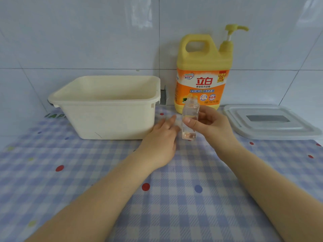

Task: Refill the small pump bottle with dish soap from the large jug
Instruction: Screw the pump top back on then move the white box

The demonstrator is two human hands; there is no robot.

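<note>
A cream rectangular plastic tub point(108, 105) stands at the left of the checked blue tabletop point(174, 198), and beside it the left hand point(161, 145) lies flat, its grip spread. The right hand point(212, 127) pinches the small clear uncapped bottle point(190, 117) upright. Behind stands the large yellow dish-soap jug point(203, 72); a grey plastic lid point(271, 122) lies rightmost.

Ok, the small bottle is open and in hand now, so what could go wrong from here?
1. The small clear bottle has a narrow neck, while the yellow jug behind it is large with a pump on top; soap could miss the opening and land on the checked cloth.
2. Only the right hand holds the bottle, and its grip may slip if soap runs down the side.
3. The left hand lies flat beside it, in the way of any drips.
</note>
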